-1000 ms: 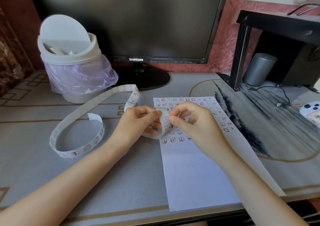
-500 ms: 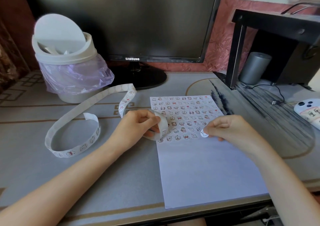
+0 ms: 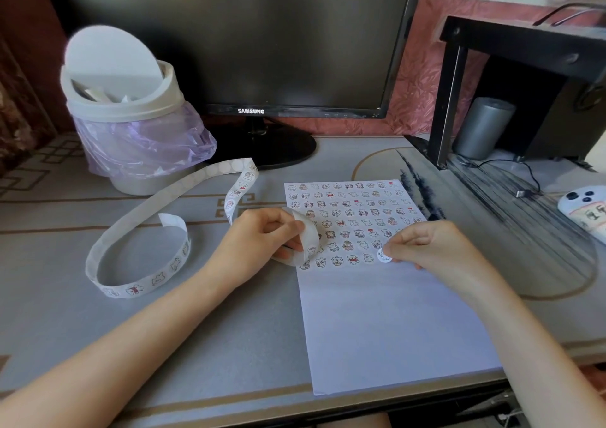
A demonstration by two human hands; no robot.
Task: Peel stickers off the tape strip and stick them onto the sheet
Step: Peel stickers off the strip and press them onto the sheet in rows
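A white sheet (image 3: 390, 322) lies on the desk, its upper part filled with several rows of small cartoon stickers. A long white tape strip (image 3: 137, 230) loops across the desk at the left and curls up into my left hand (image 3: 262, 237), which pinches it at the sheet's left edge. My right hand (image 3: 429, 247) holds a round white sticker (image 3: 383, 256) at its fingertips, low over the sheet at the right end of the lowest sticker row; I cannot tell whether the sticker touches the paper.
A small white bin (image 3: 128, 125) with a purple liner stands back left. A dark monitor (image 3: 236, 40) stands behind the sheet. A black shelf (image 3: 524, 47) with a grey cylinder (image 3: 482, 125), a cable and a white phone (image 3: 583, 207) are at the right.
One second ago both hands pinched the strip together. My right hand then came away to the right with a sticker and now holds it low over the sheet. My left hand stayed on the strip.
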